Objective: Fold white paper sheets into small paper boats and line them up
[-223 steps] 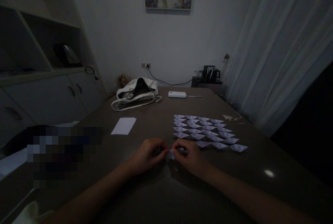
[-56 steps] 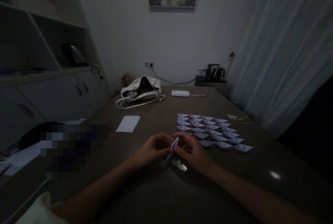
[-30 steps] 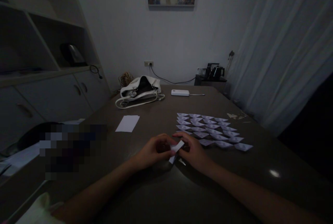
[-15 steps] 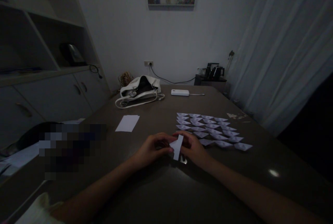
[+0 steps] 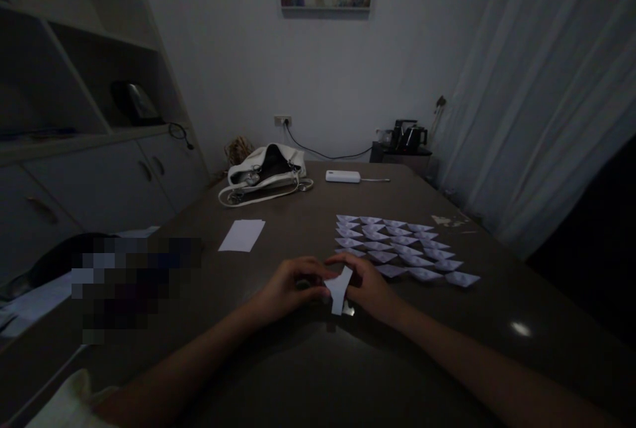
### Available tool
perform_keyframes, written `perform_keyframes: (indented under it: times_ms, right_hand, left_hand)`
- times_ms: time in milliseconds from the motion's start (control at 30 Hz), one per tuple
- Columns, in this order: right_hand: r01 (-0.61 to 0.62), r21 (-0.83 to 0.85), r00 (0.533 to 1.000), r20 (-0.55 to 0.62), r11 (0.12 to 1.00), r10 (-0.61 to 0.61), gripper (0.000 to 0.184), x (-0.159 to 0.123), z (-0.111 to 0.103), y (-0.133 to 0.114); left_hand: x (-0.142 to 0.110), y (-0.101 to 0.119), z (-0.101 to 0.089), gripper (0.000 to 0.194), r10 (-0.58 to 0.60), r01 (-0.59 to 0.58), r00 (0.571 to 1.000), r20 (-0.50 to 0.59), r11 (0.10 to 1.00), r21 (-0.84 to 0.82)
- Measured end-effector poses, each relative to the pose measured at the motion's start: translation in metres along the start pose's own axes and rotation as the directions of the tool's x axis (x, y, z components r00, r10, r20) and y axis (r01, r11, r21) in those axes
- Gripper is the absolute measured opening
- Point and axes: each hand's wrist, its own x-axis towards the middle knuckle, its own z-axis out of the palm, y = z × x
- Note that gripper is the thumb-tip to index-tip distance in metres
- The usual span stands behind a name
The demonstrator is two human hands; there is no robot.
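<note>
A small piece of folded white paper is held just above the table between my two hands. My left hand pinches its left side between thumb and fingers. On the other side, my right hand is closed on the paper's right edge, with some fingertips hidden behind it. Beyond my right hand, folded paper boats stand in several rows. A stack of white paper sheets lies to the left, beyond my left hand.
On the brown table a white handbag lies at the back left. A white power bank with a short cable lies at the back. Papers and a blurred-out patch cover the left edge. Shelves stand left; a curtain hangs right.
The folded paper has dropped slightly and tilted a little more between my fingers. Both hands keep their grip. The whole view has shifted very slightly.
</note>
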Motion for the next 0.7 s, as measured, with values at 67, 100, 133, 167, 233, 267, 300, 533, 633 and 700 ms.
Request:
perform_keyframes:
  times_ms: [67,100,133,167,233,267,300,533,633,700]
  right_hand:
    - [0.001,-0.009,1.000,0.001,1.000,-0.001,0.035,-0.0003,0.0002,0.0019]
    - [0.000,-0.008,1.000,-0.001,1.000,0.000,0.036,-0.0004,0.0004,0.0028]
    - [0.000,-0.005,1.000,-0.002,1.000,0.000,0.035,-0.0005,0.0006,0.0034]
    - [0.000,0.001,1.000,-0.001,1.000,0.000,0.035,-0.0004,0.0009,0.0036]
    - [0.005,0.009,1.000,0.000,1.000,-0.005,0.034,-0.0003,0.0013,0.0028]
    - [0.008,0.010,1.000,0.001,1.000,-0.008,0.033,-0.0002,0.0014,0.0019]
    - [0.010,0.009,1.000,0.006,1.000,-0.010,0.034,-0.0001,0.0013,0.0009]
    - [-0.039,0.044,0.999,0.025,0.998,0.038,0.036,0.0001,0.0005,-0.0026]
    - [-0.042,0.053,0.999,0.029,0.998,0.041,0.036,-0.0002,0.0006,-0.0023]
    - [-0.025,0.032,1.000,0.019,0.999,0.024,0.034,-0.0005,0.0007,-0.0023]
  left_hand:
    - [-0.0004,0.0003,-0.0004,0.027,0.004,-0.004,1.000,0.008,1.000,0.012]
    - [-0.0005,0.0006,-0.0005,0.026,0.008,-0.008,1.000,0.012,1.000,0.016]
    - [-0.0007,0.0009,-0.0005,0.026,0.013,-0.013,1.000,0.016,1.000,0.018]
    - [-0.0009,0.0013,-0.0005,0.025,0.017,-0.018,1.000,0.019,1.000,0.018]
    - [-0.0012,0.0018,-0.0002,0.024,0.021,-0.022,1.000,0.018,1.000,0.014]
    - [-0.0013,0.0020,0.0000,0.024,0.019,-0.019,1.000,0.016,1.000,0.011]
    - [-0.0013,0.0021,0.0003,0.024,0.015,-0.016,1.000,0.014,1.000,0.008]
    - [-0.0005,0.0015,0.0027,0.019,-0.019,0.019,1.000,0.008,0.998,-0.059]
    - [0.0002,0.0014,0.0037,0.016,-0.038,0.038,0.999,-0.002,0.994,-0.105]
    - [0.0011,0.0011,0.0035,0.015,-0.071,0.068,0.997,-0.021,0.987,-0.148]
